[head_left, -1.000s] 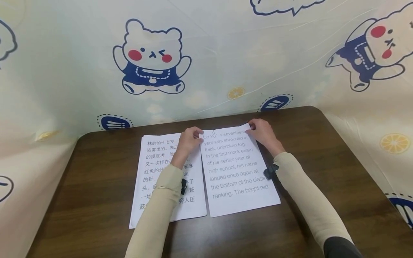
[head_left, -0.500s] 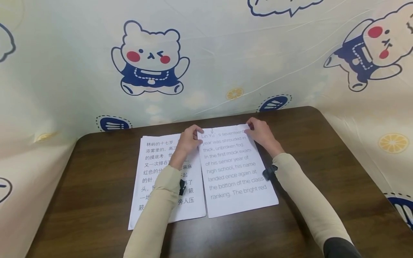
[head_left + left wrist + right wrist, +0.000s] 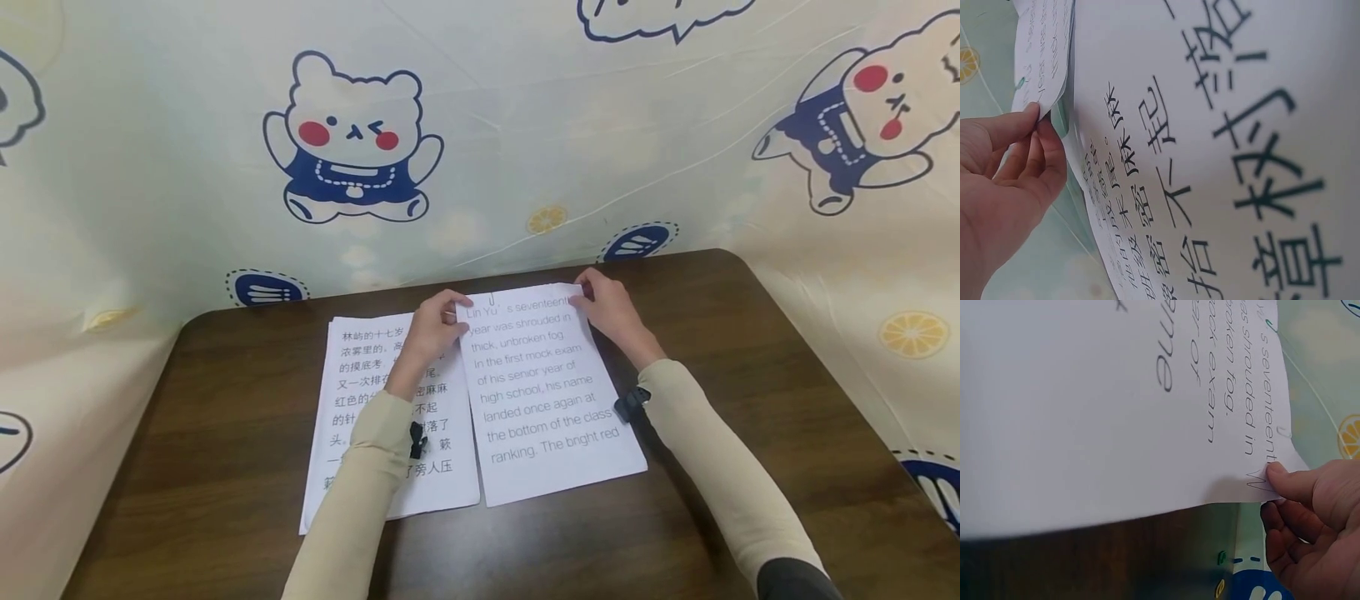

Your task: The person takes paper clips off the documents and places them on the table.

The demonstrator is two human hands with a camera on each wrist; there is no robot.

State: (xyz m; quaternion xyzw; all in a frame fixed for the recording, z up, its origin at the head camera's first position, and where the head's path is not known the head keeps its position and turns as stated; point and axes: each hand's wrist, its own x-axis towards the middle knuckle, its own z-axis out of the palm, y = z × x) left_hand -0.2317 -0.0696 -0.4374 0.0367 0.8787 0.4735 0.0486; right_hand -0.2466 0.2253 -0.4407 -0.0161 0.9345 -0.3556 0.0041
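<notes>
Here left grip (image 3: 437, 327), right grip (image 3: 606, 307) flank English pages (image 3: 551, 390)

The English-text sheet (image 3: 551, 392) is white with thin grey-black print. The Chinese-text sheet (image 3: 444, 433) is white with heavier black characters. The paper clip (image 3: 1270, 325) at the English-text sheet's top edge is green. The table (image 3: 217, 400) is dark brown with a wood-grain pattern. The backdrop (image 3: 510, 158) is pale green, shading to cream at both sides. Its printed bear figures (image 3: 352, 142) have navy outlines, navy garments and red cheeks; its fruit slices (image 3: 546, 220) are yellow-orange; its oval motifs (image 3: 266, 287) are navy with dashed borders. Both sleeves (image 3: 705, 450) are plain beige. The wrist units (image 3: 632, 406) are black.
</notes>
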